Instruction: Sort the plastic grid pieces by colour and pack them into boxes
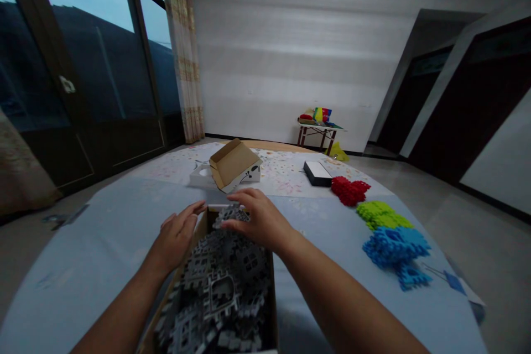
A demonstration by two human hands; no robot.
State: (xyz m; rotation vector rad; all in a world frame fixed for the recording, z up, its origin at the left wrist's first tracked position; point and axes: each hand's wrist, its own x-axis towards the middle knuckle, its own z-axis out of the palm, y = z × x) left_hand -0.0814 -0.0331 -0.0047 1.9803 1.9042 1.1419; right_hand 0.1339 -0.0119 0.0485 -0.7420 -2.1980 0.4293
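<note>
A long cardboard box [274, 298] full of grey interlocking plastic pieces [224, 293] stands at the near edge of the table. My left hand [178, 235] lies along the box's left rim, its fingers extended and nothing in them. Over the far end of the box is my right hand [259, 218], thumb and fingers apart around a grey piece [232, 213] at the top of the heap. Whether the fingertips press on that piece is hard to tell.
Beyond the box sits an open carton [234, 166] on a white box [201, 176]. To the right are a black-and-white box [317, 173] and red [349, 190], green [384, 215] and blue pieces [396, 249]. A small table [321, 126] stands by the wall.
</note>
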